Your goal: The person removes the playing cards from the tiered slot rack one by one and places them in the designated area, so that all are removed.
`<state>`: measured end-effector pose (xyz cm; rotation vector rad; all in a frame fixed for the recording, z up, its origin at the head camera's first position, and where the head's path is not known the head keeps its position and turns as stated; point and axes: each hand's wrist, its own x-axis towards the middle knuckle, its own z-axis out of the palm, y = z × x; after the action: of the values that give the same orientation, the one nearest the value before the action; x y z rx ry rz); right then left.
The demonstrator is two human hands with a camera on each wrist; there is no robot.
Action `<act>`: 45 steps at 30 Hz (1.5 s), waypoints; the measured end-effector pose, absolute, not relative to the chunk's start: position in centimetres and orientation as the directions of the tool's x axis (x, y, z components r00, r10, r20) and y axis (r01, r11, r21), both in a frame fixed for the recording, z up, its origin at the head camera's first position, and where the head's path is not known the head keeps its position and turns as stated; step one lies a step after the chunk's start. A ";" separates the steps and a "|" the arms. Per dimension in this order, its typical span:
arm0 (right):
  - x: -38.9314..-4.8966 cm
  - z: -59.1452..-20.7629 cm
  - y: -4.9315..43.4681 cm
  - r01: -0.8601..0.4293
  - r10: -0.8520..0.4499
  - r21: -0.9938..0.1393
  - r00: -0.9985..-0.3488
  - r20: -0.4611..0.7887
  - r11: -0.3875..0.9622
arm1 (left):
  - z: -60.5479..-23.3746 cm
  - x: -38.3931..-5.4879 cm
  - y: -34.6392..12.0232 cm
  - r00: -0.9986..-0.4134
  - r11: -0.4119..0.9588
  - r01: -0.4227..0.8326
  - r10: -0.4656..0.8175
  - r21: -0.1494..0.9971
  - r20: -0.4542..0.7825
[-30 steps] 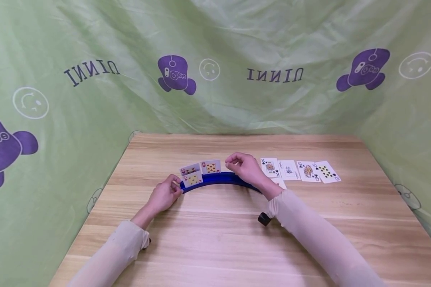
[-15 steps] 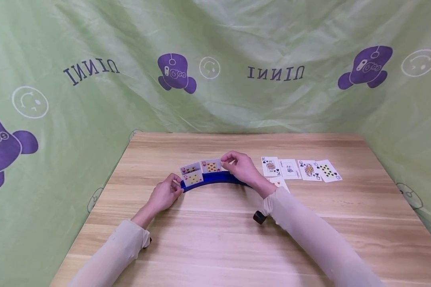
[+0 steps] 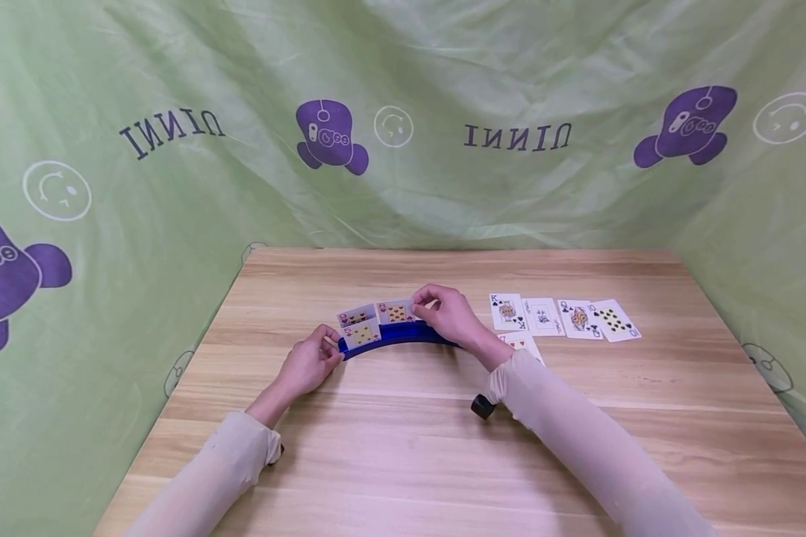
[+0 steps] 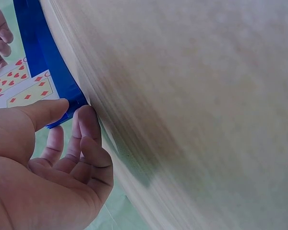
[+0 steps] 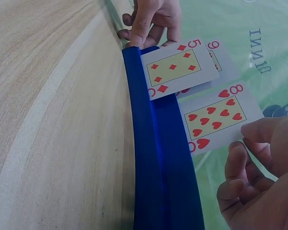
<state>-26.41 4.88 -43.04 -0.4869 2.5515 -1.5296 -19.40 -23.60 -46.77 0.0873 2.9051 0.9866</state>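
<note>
A curved blue playing card holder [image 3: 410, 333] stands on the table, its right end hidden behind my right hand. My left hand [image 3: 309, 363] grips the holder's left end, the thumb on one side and fingers on the other. In the front slot leans a five of diamonds [image 5: 180, 69], overlapping another red card [image 5: 225, 62] behind it that is partly hidden. Beside them the eight of hearts [image 5: 216, 117] stands in the rear slot. My right hand [image 3: 448, 312] pinches the outer edge of that eight between thumb and index finger.
To the right lie a king of spades [image 3: 507, 312], a joker [image 3: 542, 317], a queen [image 3: 574, 319] and a ten [image 3: 614, 321], face up. A red seven [image 3: 522, 344] lies nearer, partly covered by my right arm. Green cloth [image 3: 403, 209] hangs behind the wooden table [image 3: 389, 447].
My right hand has moved left from beside the eight of hearts to its edge and now pinches it. The left hand has kept its grip on the holder's end.
</note>
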 end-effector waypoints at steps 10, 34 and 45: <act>-26.6 -42.7 5.6 -0.213 -0.325 -0.872 -0.943 0.067 0.440 | -46.6 -19.4 -23.5 -0.996 0.795 0.025 0.072 0.606 -0.054; -26.0 -42.3 8.5 -0.197 -0.307 -0.887 -0.950 0.067 0.417 | -46.6 -19.4 -23.4 -0.996 0.798 0.012 0.063 0.602 -0.064; -25.3 -42.1 10.7 -0.168 -0.280 -0.903 -0.958 0.056 0.395 | -46.7 -19.4 -23.5 -0.996 0.801 0.010 0.061 0.598 -0.065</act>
<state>-25.28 10.73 -42.14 -0.4087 2.5336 -1.6221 -19.37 -23.52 -46.68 0.0571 2.9044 0.9636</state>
